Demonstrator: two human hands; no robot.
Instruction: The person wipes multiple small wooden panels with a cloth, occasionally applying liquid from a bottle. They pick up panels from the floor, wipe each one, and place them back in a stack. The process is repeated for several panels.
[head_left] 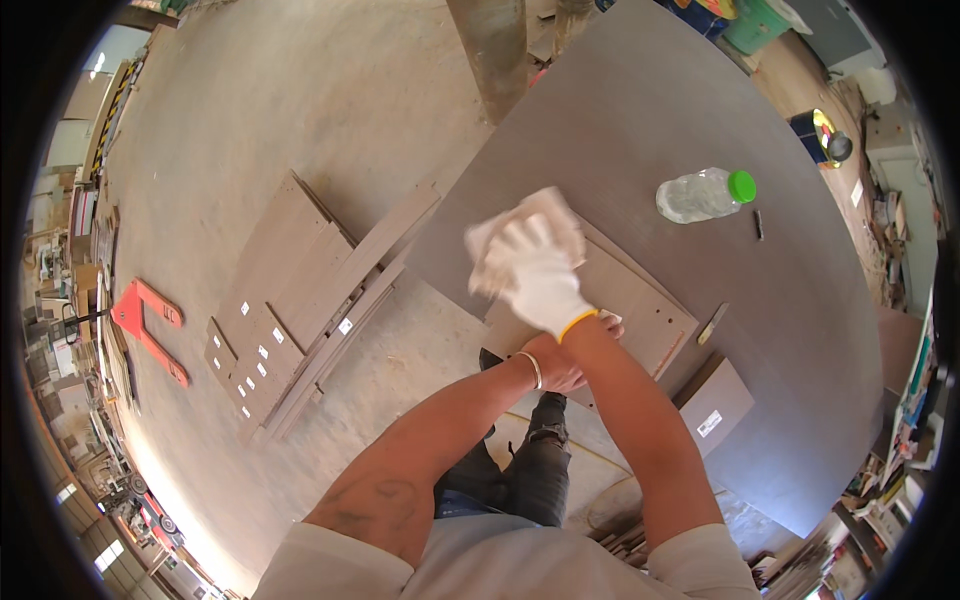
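My right hand (pixel 540 275), in a white knitted glove with a yellow cuff, presses a crumpled beige cloth (pixel 490 240) over the far left part of a flat brown panel (pixel 630 290). Motion blurs the cloth and the gloved fingers. My bare left hand (pixel 562 362), with a bracelet at its wrist, holds the panel at its near edge. My right forearm crosses over it and hides most of its fingers. Small holes show near the panel's right corner. Beneath the panel is a large dark table top (pixel 790 330).
A clear bottle with a green cap (pixel 700 195) lies on the table beside a small dark marker-like stick (pixel 758 225). A utility knife (pixel 713 323) and a labelled brown board (pixel 715 405) are at right. Stacked brown boards (pixel 290 310) and a red pallet jack (pixel 150 320) stand left.
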